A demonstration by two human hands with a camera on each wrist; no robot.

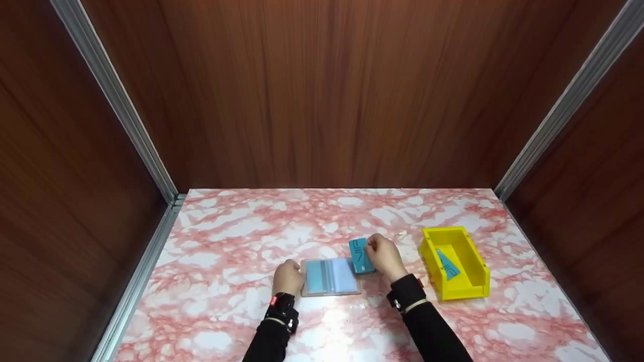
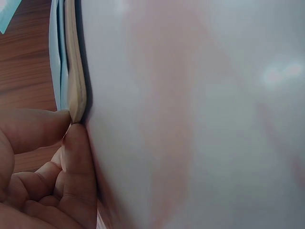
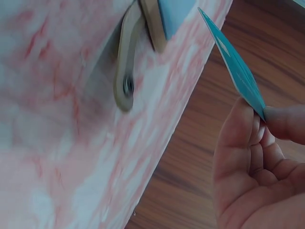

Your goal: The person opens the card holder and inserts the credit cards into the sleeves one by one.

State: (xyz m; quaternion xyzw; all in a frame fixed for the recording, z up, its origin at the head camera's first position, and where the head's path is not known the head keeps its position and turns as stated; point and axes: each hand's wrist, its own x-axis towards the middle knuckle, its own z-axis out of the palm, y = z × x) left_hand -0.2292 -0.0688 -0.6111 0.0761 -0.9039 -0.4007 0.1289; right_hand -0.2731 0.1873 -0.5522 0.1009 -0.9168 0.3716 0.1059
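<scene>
Left hand (image 1: 288,278) pinches a wallet (image 1: 317,276), right hand (image 1: 386,257) a teal card (image 1: 359,257); a yellow bin (image 1: 464,292) holds another card (image 1: 447,265).

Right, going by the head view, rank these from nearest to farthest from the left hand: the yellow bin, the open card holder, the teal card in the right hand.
1. Open card holder: left edge pinched by the left hand.
2. Held teal card: by the holder's right edge, in the right hand.
3. Yellow bin: farther right, past the right hand.
</scene>
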